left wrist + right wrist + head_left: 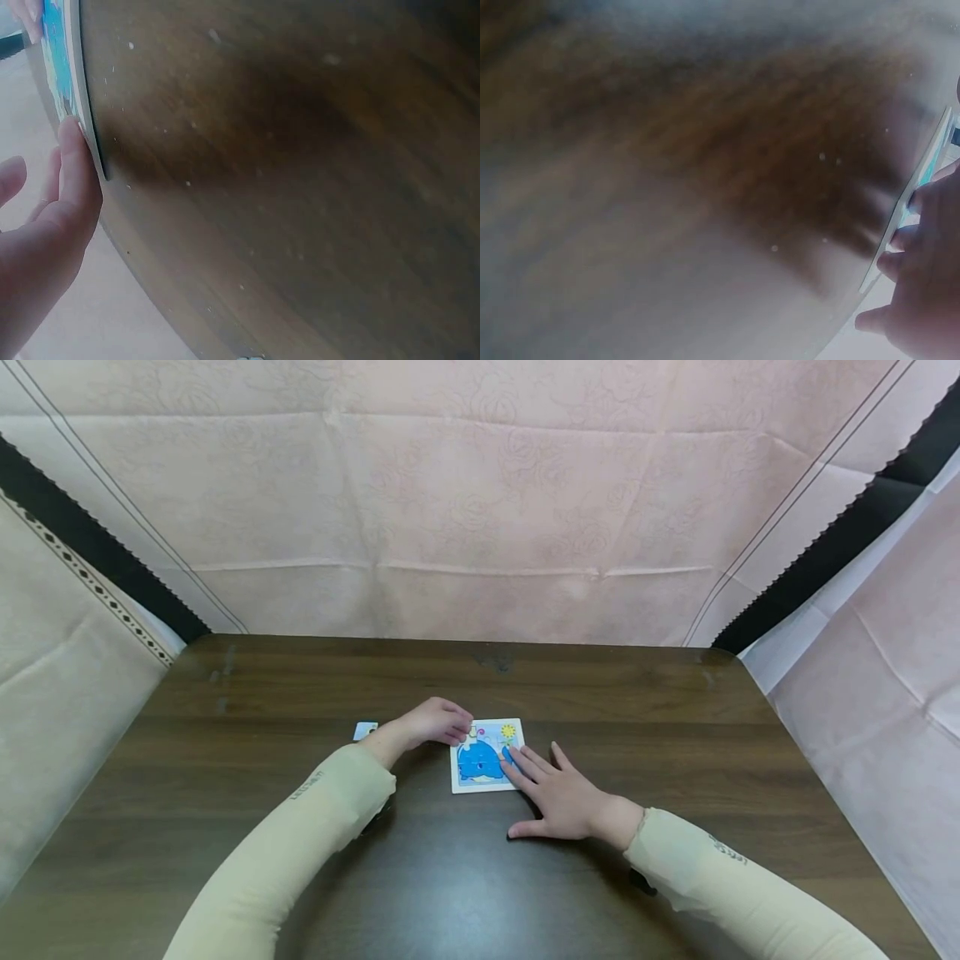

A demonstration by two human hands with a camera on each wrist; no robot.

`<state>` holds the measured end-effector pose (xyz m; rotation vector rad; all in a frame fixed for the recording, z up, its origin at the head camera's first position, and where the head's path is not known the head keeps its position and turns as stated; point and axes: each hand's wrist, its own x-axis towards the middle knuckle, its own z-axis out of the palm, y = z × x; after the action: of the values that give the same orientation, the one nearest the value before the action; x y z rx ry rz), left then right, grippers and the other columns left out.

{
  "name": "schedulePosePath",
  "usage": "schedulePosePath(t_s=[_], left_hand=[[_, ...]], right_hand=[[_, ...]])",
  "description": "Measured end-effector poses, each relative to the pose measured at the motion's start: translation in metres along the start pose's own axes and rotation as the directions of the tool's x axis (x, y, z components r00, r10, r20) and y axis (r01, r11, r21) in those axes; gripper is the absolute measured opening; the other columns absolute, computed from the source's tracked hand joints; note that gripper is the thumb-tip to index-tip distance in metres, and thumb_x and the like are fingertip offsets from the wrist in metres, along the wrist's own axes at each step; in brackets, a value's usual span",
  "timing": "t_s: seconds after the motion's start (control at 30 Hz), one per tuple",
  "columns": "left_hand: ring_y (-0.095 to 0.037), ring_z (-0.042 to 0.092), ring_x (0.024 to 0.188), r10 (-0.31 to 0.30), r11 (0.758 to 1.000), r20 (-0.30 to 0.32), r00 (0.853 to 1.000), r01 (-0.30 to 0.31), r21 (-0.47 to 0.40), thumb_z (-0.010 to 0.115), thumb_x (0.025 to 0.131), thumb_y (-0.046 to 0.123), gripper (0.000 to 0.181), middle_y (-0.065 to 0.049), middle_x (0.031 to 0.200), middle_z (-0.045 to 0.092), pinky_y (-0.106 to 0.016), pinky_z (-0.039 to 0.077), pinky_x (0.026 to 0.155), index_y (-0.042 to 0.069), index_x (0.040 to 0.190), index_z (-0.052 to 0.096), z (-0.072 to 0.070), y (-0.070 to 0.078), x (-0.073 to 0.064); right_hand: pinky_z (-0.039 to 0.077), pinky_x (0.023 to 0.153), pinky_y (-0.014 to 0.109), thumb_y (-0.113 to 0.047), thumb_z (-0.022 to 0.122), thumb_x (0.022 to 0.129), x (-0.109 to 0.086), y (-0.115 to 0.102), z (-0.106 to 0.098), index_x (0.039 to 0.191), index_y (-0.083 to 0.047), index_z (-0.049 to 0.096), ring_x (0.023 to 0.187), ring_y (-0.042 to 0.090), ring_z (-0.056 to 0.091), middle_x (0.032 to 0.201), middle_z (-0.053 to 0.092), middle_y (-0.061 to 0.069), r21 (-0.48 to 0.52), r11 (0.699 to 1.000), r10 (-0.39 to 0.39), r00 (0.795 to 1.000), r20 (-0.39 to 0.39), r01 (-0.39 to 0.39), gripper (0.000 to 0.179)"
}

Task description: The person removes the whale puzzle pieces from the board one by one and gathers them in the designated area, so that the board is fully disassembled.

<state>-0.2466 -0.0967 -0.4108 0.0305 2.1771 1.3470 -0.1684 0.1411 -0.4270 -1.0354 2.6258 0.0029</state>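
Observation:
A square picture board [480, 768] with a white border lies on the table. It shows a blue whale and a yellow sun. My left hand [441, 722] rests its loosely extended fingers at the board's upper left corner; in the left wrist view a fingertip meets the board's edge [84, 97]. From the right, my right hand [558, 797] lays spread, straight fingers over the board's right side, the thumb pointing left below its lower edge. Beyond the left wrist, a small light blue piece [364, 730] is partly hidden by that arm.
Dark brown wood makes up the tabletop [300, 693], with its far edge behind the board. Pale patterned cloth [480, 510] hangs beyond that edge and along both sides. Long pale sleeves cover both forearms.

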Motion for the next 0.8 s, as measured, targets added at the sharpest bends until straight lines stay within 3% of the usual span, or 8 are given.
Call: schedulePosePath(t_s=[0.23,0.43,0.8], left_hand=[[-0.018,0.066,0.088,0.013,1.0,-0.017,1.0,-0.013,0.018,0.054,0.095,0.017,0.032,-0.017,0.11,0.064,-0.029,0.055,0.085,-0.003,0.12,0.059,0.005,0.002,0.003],[-0.016,0.066,0.082,0.033,0.998,-0.072,0.997,-0.028,0.062,0.059,0.092,0.016,0.029,-0.014,0.106,0.066,-0.027,0.055,0.083,0.001,0.116,0.062,0.013,0.003,0.007],[-0.016,0.062,0.074,0.035,0.999,-0.114,0.993,-0.031,0.042,0.061,0.09,0.013,0.024,-0.013,0.099,0.064,-0.023,0.055,0.076,0.002,0.111,0.065,0.02,0.005,0.008]], right_hand=[[0.005,0.113,0.063,-0.074,0.04,0.081,0.0,0.0,0.0,0.151,-0.02,0.013,0.146,0.024,0.008,0.158,0.008,0.005,-0.008,1.0,-0.002,1.0,-0.005,0.002,0.092],[0.004,0.114,0.062,-0.075,0.039,0.081,0.001,0.001,0.001,0.151,-0.021,0.012,0.147,0.023,0.007,0.159,0.008,0.004,-0.005,1.0,0.004,1.0,0.003,-0.004,0.092],[0.005,0.114,0.062,-0.072,0.04,0.083,0.0,0.001,-0.003,0.15,-0.02,0.016,0.146,0.024,0.009,0.158,0.011,0.004,0.018,1.0,-0.007,1.0,-0.006,0.007,0.089]])
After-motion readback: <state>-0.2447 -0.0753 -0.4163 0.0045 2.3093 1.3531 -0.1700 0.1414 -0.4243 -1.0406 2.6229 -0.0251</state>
